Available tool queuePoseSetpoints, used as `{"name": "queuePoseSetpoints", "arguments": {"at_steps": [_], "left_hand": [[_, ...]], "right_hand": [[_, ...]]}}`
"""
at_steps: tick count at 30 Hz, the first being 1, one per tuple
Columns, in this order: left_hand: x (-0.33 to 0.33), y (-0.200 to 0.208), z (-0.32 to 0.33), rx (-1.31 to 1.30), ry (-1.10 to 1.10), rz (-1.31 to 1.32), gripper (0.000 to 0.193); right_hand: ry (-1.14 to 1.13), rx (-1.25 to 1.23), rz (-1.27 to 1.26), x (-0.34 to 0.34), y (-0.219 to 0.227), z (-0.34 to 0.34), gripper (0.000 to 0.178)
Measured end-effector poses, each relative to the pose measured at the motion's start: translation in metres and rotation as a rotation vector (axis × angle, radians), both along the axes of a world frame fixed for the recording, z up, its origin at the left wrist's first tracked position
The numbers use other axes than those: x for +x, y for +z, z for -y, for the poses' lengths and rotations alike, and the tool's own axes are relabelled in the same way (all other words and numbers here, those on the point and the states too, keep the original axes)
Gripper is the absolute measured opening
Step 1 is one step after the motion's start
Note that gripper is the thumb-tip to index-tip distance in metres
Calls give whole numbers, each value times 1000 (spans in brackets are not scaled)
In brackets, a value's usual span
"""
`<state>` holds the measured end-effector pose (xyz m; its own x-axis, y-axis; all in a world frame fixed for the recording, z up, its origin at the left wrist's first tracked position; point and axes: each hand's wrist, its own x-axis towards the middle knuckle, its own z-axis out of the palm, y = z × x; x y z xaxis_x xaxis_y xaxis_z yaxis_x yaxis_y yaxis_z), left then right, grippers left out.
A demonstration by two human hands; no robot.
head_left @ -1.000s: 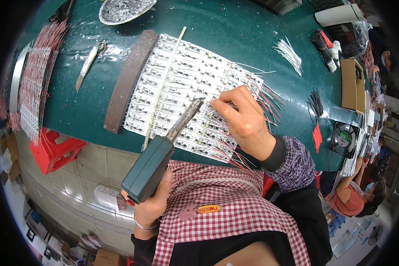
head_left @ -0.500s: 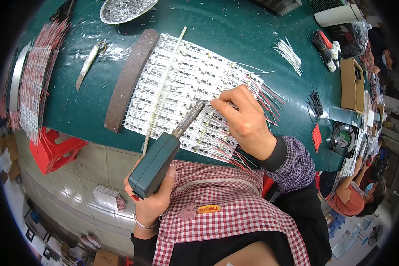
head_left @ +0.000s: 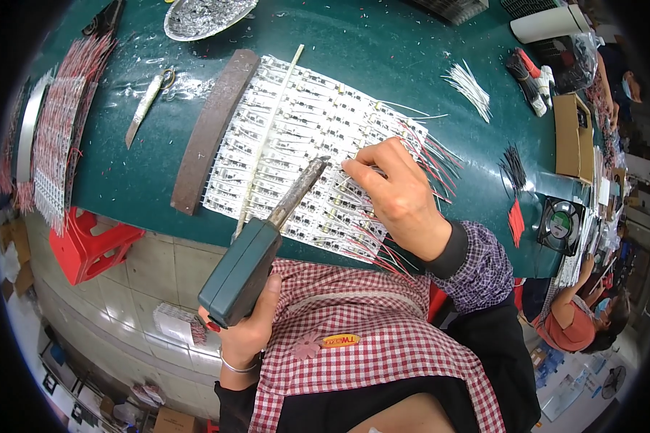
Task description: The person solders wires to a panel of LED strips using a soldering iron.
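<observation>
The left hand [head_left: 249,326] grips a dark-green soldering gun [head_left: 243,268]; the right hand [head_left: 399,196] pinches, contents unclear, over a white circuit-board panel [head_left: 316,121].

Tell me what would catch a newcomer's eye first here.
Probably the dark green gun-shaped tool in the left hand, its metal rod over a white circuit-board panel on the green table. Next, the bright red stool by the table's near edge, at left.

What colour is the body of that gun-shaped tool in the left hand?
Dark green: the gun-shaped tool shows best in the head view.
</observation>
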<state>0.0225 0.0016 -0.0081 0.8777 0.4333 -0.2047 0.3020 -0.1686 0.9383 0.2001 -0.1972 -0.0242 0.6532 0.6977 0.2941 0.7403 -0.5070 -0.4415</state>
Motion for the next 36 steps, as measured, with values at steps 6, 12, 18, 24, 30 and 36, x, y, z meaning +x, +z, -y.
{"name": "queuePoseSetpoints", "arguments": {"at_steps": [6,12,18,24,30,36], "left_hand": [[2,4,1,-14,92,-39,21],[-6,-9,-1,53,97,83,32],[-2,3,2,-44,171,-30,24],[-7,2,1,-62,155,-34,22],[-5,-2,0,67,75,66,22],[-2,-4,0,85,32,76,19]], "right_hand": [[-55,-6,10,-6,13,14,34],[-116,102,156,-17,48,19,36],[10,142,78,-16,17,2,35],[17,86,39,-19,-8,1,35],[0,65,17,-20,-9,0,33],[-11,50,8,-22,-10,-2,35]]}}
